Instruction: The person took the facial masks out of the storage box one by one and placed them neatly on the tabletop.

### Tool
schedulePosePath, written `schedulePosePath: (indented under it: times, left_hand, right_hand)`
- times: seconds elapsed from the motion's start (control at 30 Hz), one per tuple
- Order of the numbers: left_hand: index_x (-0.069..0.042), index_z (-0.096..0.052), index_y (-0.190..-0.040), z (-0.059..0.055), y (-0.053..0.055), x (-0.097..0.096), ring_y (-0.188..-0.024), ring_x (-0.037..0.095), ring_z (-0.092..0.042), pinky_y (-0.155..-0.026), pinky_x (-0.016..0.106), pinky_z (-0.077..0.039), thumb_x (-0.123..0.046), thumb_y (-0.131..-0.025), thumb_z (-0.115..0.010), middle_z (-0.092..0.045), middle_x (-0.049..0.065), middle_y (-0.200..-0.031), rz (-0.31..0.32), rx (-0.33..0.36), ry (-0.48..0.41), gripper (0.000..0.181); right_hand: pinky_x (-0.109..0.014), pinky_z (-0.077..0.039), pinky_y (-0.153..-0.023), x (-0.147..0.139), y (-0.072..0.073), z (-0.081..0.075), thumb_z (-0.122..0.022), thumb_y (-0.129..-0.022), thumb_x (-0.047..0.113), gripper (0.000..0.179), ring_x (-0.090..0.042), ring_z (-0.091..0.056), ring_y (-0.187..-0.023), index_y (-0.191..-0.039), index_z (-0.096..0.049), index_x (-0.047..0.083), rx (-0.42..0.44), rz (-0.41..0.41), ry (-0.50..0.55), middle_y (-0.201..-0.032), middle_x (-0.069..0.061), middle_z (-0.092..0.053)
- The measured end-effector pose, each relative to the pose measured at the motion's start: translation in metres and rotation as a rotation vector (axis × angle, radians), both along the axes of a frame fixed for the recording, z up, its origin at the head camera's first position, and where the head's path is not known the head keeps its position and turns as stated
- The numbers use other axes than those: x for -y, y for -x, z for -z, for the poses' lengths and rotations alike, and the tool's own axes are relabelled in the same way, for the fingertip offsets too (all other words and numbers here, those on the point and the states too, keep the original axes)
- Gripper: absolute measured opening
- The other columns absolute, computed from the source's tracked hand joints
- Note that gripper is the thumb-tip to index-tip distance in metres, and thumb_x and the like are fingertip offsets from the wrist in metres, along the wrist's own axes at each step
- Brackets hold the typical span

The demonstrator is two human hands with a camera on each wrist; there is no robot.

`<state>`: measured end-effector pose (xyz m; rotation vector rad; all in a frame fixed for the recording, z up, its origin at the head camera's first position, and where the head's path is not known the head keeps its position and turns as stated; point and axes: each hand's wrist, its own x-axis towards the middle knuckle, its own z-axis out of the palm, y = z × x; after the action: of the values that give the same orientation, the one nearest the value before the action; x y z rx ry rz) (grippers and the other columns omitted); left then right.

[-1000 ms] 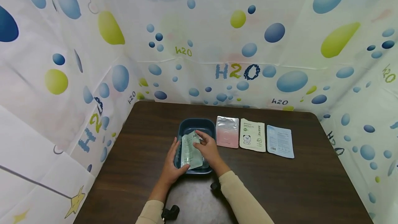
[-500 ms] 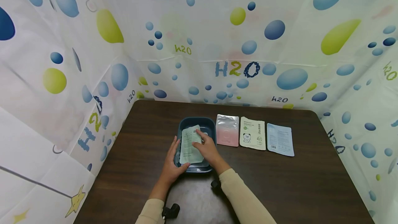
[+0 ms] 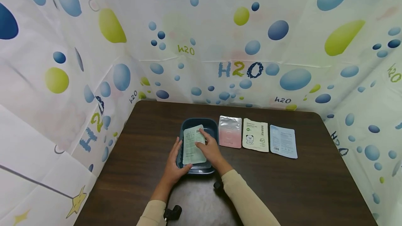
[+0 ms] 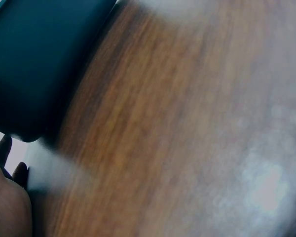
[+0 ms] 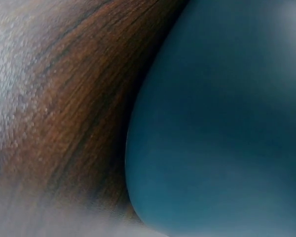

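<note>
In the head view a pale green flat sachet [image 3: 193, 147] with small printed text lies over the dark blue tray [image 3: 211, 123]. My right hand [image 3: 211, 151] holds the sachet by its right side, index finger and thumb on its face; the other fingers are hidden. Along the tray's left side lies my left hand [image 3: 173, 165], fingers stretched out, its thumb near the sachet's lower corner. Another light flat thing shows beneath the sachet, mostly covered. The wrist views show chiefly the tray's outer wall [image 4: 34, 59] [image 5: 222, 123], with part of a hand at the left wrist view's lower left.
To the tray's right, three sachets lie in a row on the brown table [image 3: 298, 187]: a silver and pink one [image 3: 230, 132], a cream one with a bear drawing [image 3: 255, 136] and a light blue one [image 3: 283, 142]. A patterned curtain [image 3: 201, 37] hangs behind the table.
The sachet, tilted and creased a second ago, now lies flatter and straighter, its upper edge more to view. Both hands have stayed almost where they were.
</note>
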<state>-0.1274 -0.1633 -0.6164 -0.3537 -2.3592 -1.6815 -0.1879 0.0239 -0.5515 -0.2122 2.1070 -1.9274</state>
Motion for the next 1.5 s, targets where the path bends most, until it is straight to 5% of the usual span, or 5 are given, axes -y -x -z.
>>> schedulePosePath:
  times: [0.67,1.03,1.5]
  left_hand:
    - [-0.009,-0.032,-0.16,0.002,0.0,-0.001,-0.155,0.046,-0.019,-0.112,0.079,-0.019,-0.012,-0.071,-0.083,-0.018,0.015,-0.171,-0.006,-0.026,-0.015,0.102]
    - [0.01,-0.034,-0.153,-0.036,-0.012,-0.009,-0.149,0.058,-0.02,-0.11,0.081,-0.019,-0.003,-0.071,-0.079,-0.02,0.034,-0.165,-0.008,-0.008,-0.042,0.094]
    - [0.012,-0.035,-0.152,-0.04,-0.012,-0.009,-0.149,0.055,-0.023,-0.11,0.078,-0.021,-0.007,-0.069,-0.081,-0.022,0.034,-0.164,-0.013,-0.04,-0.034,0.097]
  right_hand:
    - [-0.038,-0.06,-0.087,-0.003,0.007,-0.004,-0.063,-0.098,0.012,0.065,-0.029,-0.063,-0.12,-0.158,-0.04,0.019,-0.058,0.063,0.011,-0.16,-0.013,-0.043]
    - [-0.034,-0.06,-0.084,-0.009,0.013,-0.018,-0.063,-0.098,0.01,0.066,-0.027,-0.065,-0.119,-0.159,-0.038,0.019,-0.07,0.08,0.032,-0.156,-0.015,-0.048]
    - [-0.026,-0.058,-0.075,-0.028,0.024,-0.031,-0.064,-0.096,0.004,0.067,-0.02,-0.069,-0.107,-0.158,-0.04,0.018,-0.063,0.158,0.096,-0.153,-0.015,-0.052]
